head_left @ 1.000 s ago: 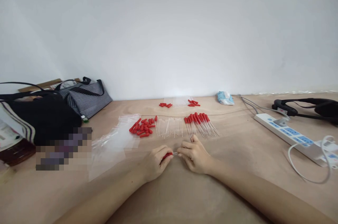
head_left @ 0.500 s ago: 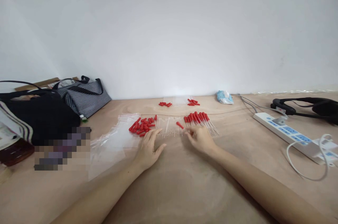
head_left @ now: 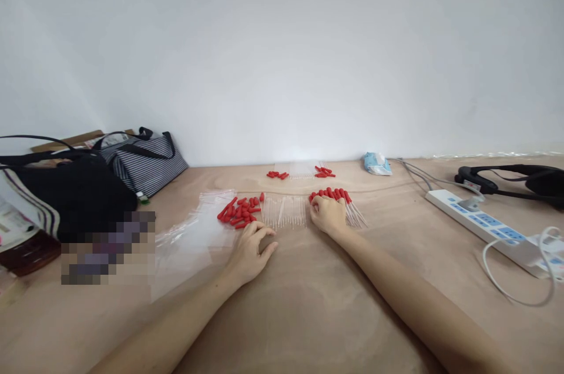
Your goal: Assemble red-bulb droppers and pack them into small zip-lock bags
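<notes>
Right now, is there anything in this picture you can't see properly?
All in the head view:
Right hand: its back hides whether the fingertips hold anything.
Red-topped sticks: that hand covers part of their row.
Clear sticks: too thin and crowded to count surely.
Purplish thing: blocky blurring hides what it is.
Black headset-like thing: the right edge cuts it off.
</notes>
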A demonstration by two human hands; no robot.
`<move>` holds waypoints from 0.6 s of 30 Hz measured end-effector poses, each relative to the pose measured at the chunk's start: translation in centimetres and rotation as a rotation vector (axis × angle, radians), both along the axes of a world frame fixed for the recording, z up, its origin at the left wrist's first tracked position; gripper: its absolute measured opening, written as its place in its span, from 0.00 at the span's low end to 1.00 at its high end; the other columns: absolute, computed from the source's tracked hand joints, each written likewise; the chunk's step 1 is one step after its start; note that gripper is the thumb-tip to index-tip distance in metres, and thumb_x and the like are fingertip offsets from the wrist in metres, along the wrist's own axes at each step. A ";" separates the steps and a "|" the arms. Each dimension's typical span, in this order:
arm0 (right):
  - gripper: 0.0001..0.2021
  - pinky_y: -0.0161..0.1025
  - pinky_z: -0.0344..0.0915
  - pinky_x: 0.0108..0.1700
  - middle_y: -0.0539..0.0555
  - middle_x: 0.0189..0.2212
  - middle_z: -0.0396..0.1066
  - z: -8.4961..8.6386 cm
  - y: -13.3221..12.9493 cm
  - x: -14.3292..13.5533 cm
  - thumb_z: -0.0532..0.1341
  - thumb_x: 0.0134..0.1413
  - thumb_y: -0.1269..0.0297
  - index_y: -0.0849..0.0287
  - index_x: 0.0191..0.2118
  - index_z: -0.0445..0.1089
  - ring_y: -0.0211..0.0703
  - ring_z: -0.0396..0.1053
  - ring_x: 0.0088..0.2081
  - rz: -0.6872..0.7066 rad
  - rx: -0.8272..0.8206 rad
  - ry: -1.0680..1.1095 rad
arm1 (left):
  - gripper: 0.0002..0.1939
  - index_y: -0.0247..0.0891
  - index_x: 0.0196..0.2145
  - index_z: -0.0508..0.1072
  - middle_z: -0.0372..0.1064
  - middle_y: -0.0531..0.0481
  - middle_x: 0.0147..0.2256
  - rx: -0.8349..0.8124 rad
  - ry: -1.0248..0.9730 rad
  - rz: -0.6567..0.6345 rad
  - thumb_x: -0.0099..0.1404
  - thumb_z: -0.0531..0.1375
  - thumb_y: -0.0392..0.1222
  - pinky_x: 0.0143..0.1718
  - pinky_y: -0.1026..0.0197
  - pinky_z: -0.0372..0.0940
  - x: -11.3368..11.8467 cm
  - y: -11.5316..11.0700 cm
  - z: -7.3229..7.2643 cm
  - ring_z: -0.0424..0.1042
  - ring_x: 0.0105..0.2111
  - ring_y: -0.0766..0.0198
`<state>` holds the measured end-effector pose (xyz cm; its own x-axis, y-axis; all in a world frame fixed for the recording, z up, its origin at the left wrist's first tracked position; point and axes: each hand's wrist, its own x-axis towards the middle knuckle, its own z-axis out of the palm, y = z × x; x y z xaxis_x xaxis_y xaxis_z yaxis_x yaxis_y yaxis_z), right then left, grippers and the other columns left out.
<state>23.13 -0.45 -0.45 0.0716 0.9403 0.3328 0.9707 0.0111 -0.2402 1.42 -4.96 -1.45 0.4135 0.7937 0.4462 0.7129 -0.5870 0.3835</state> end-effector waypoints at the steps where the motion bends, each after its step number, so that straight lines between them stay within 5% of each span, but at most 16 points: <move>1: 0.11 0.42 0.45 0.40 0.55 0.33 0.72 0.1 0.1 -0.2 0.51 0.50 0.64 0.58 0.33 0.70 0.44 0.67 0.37 0.002 -0.011 -0.002 | 0.05 0.38 0.33 0.69 0.62 0.49 0.34 0.004 0.019 0.032 0.57 0.57 0.38 0.39 0.55 0.58 0.0 0.1 0.2 0.63 0.37 0.59; 7: 0.14 0.46 0.47 0.41 0.61 0.30 0.73 0.9 0.7 -2.1 0.52 0.49 0.59 0.62 0.30 0.71 0.49 0.69 0.34 -0.082 -0.185 -0.028 | 0.06 0.41 0.33 0.71 0.66 0.47 0.35 0.120 0.191 0.348 0.58 0.56 0.41 0.40 0.51 0.53 -1.8 3.3 3.1 0.62 0.40 0.54; 11: 0.12 0.48 0.48 0.41 0.64 0.29 0.72 1.3 1.2 -2.8 0.53 0.47 0.64 0.64 0.29 0.71 0.50 0.70 0.31 -0.105 -0.212 -0.020 | 0.06 0.42 0.32 0.72 0.67 0.47 0.36 0.087 0.338 0.261 0.58 0.56 0.40 0.40 0.50 0.52 -2.7 6.2 4.3 0.61 0.41 0.53; 18: 0.10 0.48 0.49 0.41 0.62 0.27 0.72 1.7 1.2 -3.0 0.54 0.46 0.65 0.64 0.28 0.70 0.50 0.70 0.30 -0.099 -0.210 -0.001 | 0.03 0.39 0.24 0.70 0.66 0.47 0.32 0.073 0.367 0.210 0.54 0.59 0.36 0.40 0.50 0.53 -1.9 8.4 3.2 0.62 0.40 0.52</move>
